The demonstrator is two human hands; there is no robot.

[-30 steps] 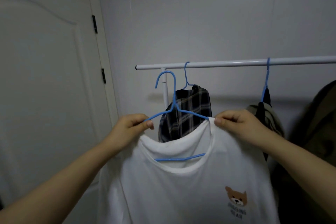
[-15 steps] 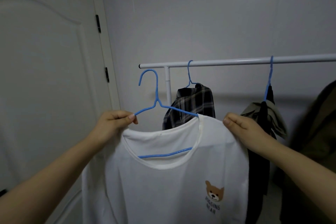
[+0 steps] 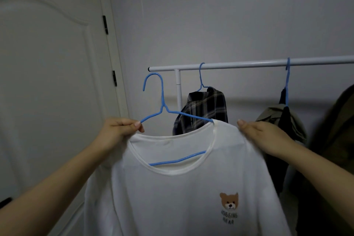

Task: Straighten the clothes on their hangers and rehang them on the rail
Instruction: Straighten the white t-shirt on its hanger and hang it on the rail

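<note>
A white T-shirt (image 3: 182, 193) with a small bear print hangs on a blue hanger (image 3: 162, 101) that I hold up in front of the rail. My left hand (image 3: 116, 132) pinches the shirt's left shoulder and the hanger's left arm. My right hand (image 3: 262, 136) grips the shirt's right shoulder, where the hanger's arm is hidden under the cloth. The hanger's hook is free, just left of and below the end of the white rail (image 3: 249, 64). Its bottom bar shows through the neck opening.
On the rail a plaid shirt (image 3: 205, 109) hangs bunched on a blue hanger, and a dark and olive garment (image 3: 285, 120) hangs further right. A dark olive coat (image 3: 337, 149) fills the right edge. A white door (image 3: 47, 82) stands at left.
Both hands have carried the shirt and hanger leftward, so the hook went from in front of the rail's post to left of the rail's end. My right hand slid outward along the shoulder.
</note>
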